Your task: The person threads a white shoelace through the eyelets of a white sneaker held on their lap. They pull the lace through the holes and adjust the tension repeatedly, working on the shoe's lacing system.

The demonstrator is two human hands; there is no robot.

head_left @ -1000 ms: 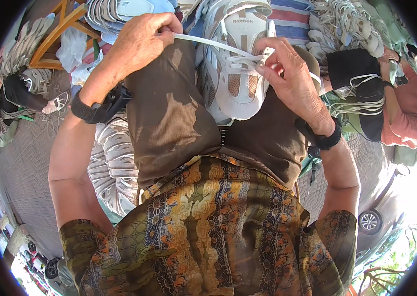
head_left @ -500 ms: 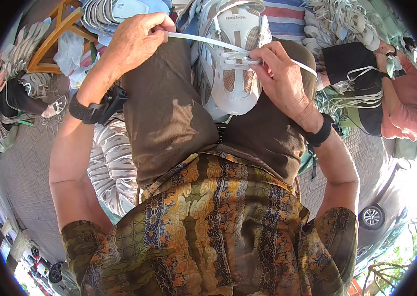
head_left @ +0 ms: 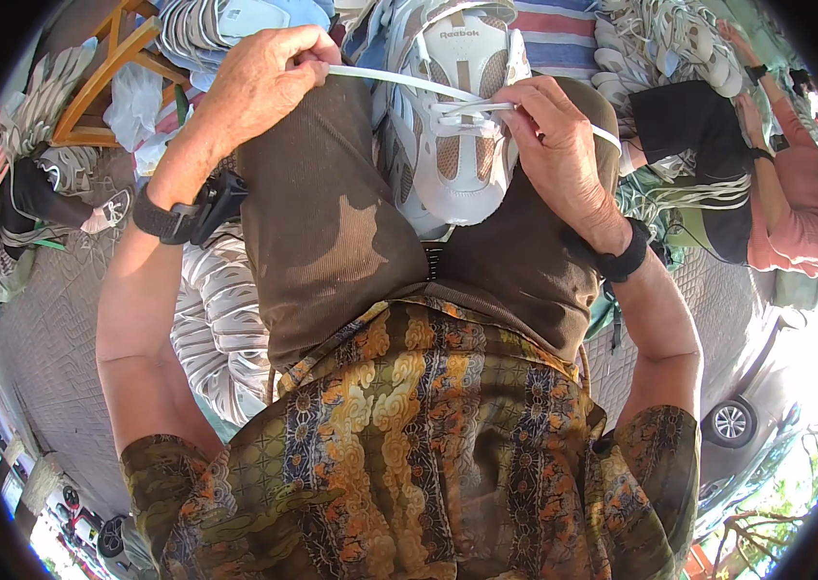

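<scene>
A white sneaker upper [head_left: 462,198] with beige mesh panels lies between my knees, its toe pointing toward me. A flat white shoelace [head_left: 399,77] runs through its lower eyelets. My left hand [head_left: 278,77] pinches one length of the lace, which is drawn out to the left of the shoe. Over the shoe's right side, my right hand [head_left: 554,126] pinches the lace close to the eyelets between thumb and fingers. A loose length of lace passes behind the right hand and curls down over my right knee.
Stacked shoe uppers [head_left: 201,39] lie at the far left near a wooden chair frame [head_left: 104,87]. More uppers [head_left: 220,319] are bundled beside my left thigh. A striped cloth [head_left: 556,29] lies beyond the shoe. Co-workers sit at both sides, one in a pink top [head_left: 801,222].
My right hand has shifted slightly right, drawing a piece of lace out from the eyelets. The left hand stays nearly still. The co-worker on the right has moved their hands.
</scene>
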